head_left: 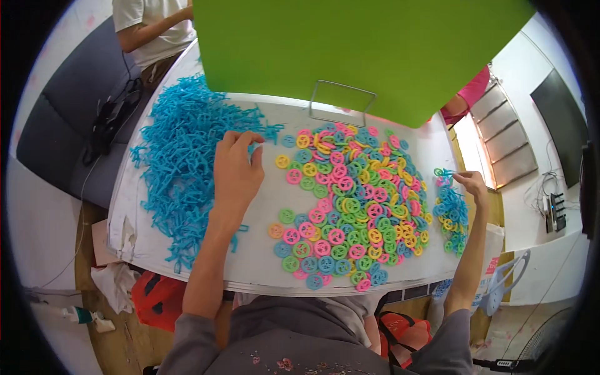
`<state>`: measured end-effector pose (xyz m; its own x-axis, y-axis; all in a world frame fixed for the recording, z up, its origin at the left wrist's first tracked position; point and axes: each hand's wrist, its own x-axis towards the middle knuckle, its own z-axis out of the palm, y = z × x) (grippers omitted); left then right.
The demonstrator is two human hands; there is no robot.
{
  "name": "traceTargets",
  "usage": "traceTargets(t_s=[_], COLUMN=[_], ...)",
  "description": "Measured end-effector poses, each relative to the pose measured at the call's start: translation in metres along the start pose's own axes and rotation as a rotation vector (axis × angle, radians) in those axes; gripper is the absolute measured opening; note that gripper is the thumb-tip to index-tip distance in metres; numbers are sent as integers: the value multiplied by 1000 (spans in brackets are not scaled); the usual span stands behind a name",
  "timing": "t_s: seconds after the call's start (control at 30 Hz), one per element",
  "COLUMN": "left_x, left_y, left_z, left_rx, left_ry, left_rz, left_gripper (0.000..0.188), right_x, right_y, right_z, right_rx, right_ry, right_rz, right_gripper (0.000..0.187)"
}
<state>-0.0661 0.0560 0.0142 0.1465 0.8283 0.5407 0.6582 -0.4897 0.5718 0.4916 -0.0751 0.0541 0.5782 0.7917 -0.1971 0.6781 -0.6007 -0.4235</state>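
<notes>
My left hand (239, 164) is over the white table at the right edge of a big heap of blue plastic pieces (181, 137). Its fingers curl in a pinch, and a bit of a blue plastic piece shows between them. Out at the table's right side, my right hand (473, 183) pinches a blue plastic piece (446, 172) with a small green wheel at its far end. Below that hand lies a pile of blue pieces with coloured wheels (452, 212). Between my hands spreads a heap of small spoked plastic wheels (356, 200) in pink, green, yellow and blue.
A green board (350, 56) stands across the far side of the table (256, 262), with a metal wire frame (342, 119) at its foot. One person (156, 31) is at the far left, another (465, 94) behind the board's right edge. Red bags (159, 300) sit below.
</notes>
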Motion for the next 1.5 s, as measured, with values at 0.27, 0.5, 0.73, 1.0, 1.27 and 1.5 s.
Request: traceTargets(t_s=[0.27,0.5,0.73,1.0,1.27,1.5], left_x=[-4,-3,6,-29,-31,-16], left_y=[-19,-28,22,54,58,19], left_z=[-7,18,9,30,39,34], left_rx=[310,373,-641,-1620,-1139,-212], left_ry=[-144,-102,5,-528,-564,-218], left_rz=[-76,133,-161,-691,-420,-46], left_gripper=[22,21,6,15,17,14], right_x=[-38,-104,-149,-177,-166,-142], right_y=[-108,-198,-224,-240,-231,-215], right_z=[54,120,159,173,185,179], right_rx=[334,666,772,961,1203,1334], right_ry=[365,159,-7,-276,-93,-60], right_rz=[-448,-596,-710,-692,-562,-565], right_gripper=[38,20,19,45,23,16])
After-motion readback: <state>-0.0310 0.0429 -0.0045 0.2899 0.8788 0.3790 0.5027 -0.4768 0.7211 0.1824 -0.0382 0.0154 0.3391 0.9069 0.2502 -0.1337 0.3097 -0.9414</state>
